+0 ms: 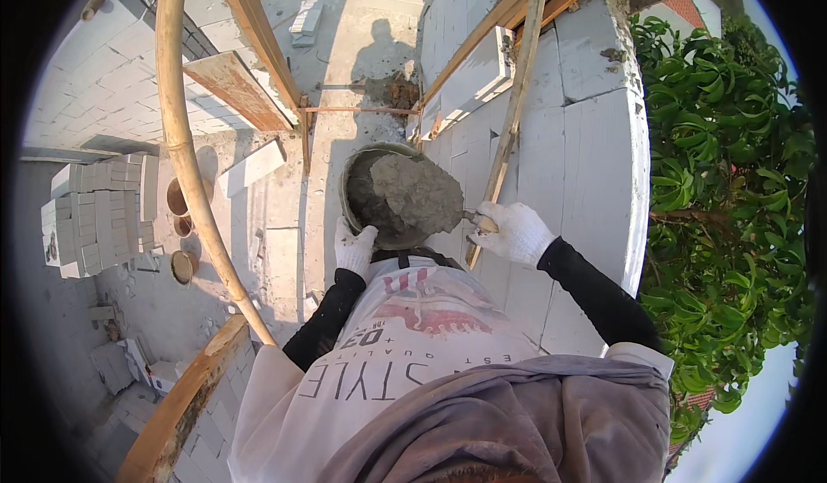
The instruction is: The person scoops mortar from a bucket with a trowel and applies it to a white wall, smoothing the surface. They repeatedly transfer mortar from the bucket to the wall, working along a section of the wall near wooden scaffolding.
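Observation:
A round bucket [347,171] of wet grey mortar stands close in front of my body, beside the block wall. My left hand [354,249], in a white knitted glove, is closed on the bucket's near left rim, thumb over the edge. In my right hand [517,231], gloved alike, is the wooden handle of a trowel [488,224]. A thick heap of mortar [413,192] covers its blade, which lies over the bucket and past its right rim. More mortar shows inside the bucket, left of the heap.
On my right runs a pale block wall [594,164], with a slanting timber strip [510,125] against it. A bamboo pole [183,151] crosses at left. Below are stacked blocks [108,211], small pails [183,267] and a loose block [251,168]. Leafy branches [724,155] grow beyond the wall.

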A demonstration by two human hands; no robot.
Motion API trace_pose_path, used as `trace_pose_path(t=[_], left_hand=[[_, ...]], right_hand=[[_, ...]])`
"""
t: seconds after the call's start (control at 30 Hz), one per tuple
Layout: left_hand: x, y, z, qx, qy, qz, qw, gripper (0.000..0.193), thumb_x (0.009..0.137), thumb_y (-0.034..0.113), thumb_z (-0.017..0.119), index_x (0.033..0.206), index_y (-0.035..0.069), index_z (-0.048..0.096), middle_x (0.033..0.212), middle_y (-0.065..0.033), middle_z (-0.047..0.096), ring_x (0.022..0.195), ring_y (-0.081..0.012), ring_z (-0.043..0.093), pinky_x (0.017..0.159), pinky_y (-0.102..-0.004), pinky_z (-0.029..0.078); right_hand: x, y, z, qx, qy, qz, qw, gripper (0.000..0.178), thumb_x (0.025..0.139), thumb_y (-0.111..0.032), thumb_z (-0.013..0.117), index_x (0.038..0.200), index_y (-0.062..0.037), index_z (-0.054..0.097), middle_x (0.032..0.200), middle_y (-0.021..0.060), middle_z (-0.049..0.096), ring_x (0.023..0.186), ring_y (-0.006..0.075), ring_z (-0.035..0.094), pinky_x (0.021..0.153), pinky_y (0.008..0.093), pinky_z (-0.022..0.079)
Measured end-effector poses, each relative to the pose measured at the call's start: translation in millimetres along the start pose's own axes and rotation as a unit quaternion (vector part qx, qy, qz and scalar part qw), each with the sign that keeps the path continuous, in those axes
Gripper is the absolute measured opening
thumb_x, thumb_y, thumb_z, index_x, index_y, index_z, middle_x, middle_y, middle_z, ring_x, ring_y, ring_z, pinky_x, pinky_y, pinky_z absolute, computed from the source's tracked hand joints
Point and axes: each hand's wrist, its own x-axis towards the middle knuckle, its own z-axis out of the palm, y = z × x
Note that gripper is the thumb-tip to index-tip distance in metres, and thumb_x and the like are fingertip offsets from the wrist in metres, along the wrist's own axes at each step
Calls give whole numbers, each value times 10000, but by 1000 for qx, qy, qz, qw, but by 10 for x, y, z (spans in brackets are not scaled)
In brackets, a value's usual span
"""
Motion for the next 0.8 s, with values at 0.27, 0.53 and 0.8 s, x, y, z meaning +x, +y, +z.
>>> trace_pose_path(t=[0.27, 0.53, 0.8], left_hand=[[108, 427, 251, -33, -51, -33, 998, 341, 843, 2, 643, 1156, 21, 508, 1070, -143, 633, 903, -244, 676, 768, -408, 621], [433, -185, 32, -4, -26, 30, 999, 334, 825, -31, 634, 1122, 20, 490, 1036, -145, 620, 834, -251, 662, 711, -406, 612], [274, -365, -120, 35, 58, -32, 997, 512, 774, -16, 671, 1265, -15, 526, 1126, -158, 658, 952, -249, 668, 822, -373, 581]], right_hand=[[-1227, 102, -2008, 240, -1, 136, 961, 347, 974, -375, 773, 1058, -51, 681, 679, 11, 595, 542, 113, 577, 496, 297, 490], [-1261, 684, -4532, 51, 150, 308, 938, 471, 1039, -491, 596, 1068, -30, 686, 657, 10, 573, 475, 117, 552, 398, 301, 439], [1242, 1793, -5309, -394, 75, 390, 829, 364, 955, -311, 633, 1105, -7, 765, 1150, 174, 767, 1032, 328, 749, 900, 478, 582]])
